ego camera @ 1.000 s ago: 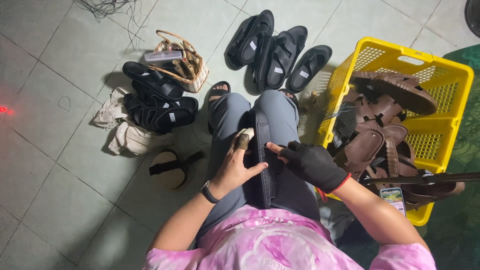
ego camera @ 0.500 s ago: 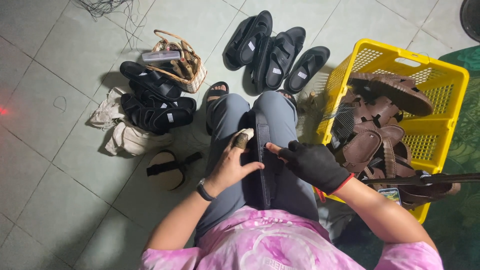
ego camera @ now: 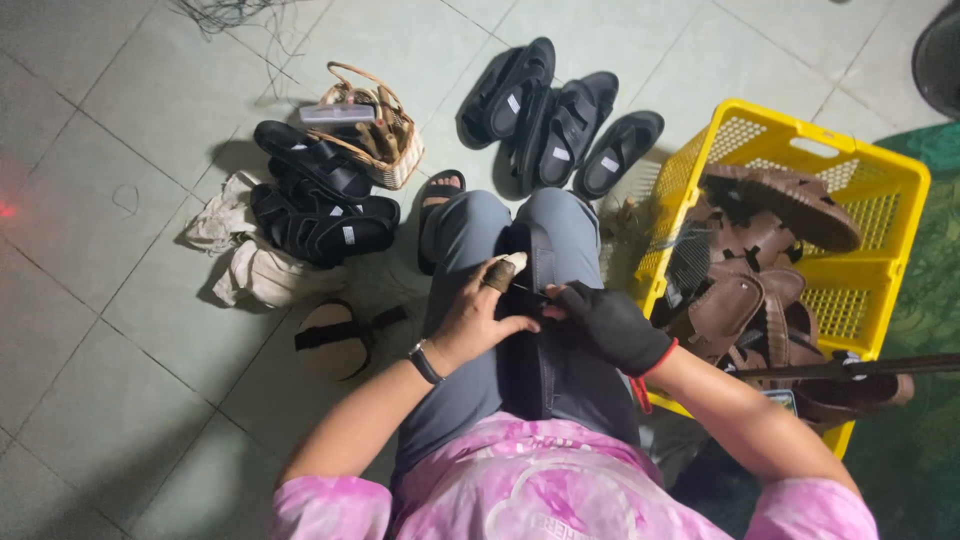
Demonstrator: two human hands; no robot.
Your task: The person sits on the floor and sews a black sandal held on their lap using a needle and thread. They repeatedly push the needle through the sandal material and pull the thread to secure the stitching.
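A black sandal (ego camera: 535, 340) lies lengthwise on my lap, between my knees. My bare left hand (ego camera: 480, 310), with a wristwatch and a wrapped thumb, presses on the sandal's strap. My right hand (ego camera: 605, 322) wears a black fingerless glove and pinches the same strap from the right side. The fingertips of both hands meet over the strap; what is between them is too small to tell.
A yellow plastic crate (ego camera: 880, 200) at my right holds several brown sandals (ego camera: 740, 290). Black sandals (ego camera: 560, 110) lie ahead and in a pile (ego camera: 315, 205) at left, beside a woven basket (ego camera: 375, 125), cloth bags (ego camera: 250, 265) and a tan sole (ego camera: 335, 340). A dark rod (ego camera: 860, 368) crosses the crate.
My two hands have drawn closer together over the sandal's strap. The view has shifted slightly; the rest stays put.
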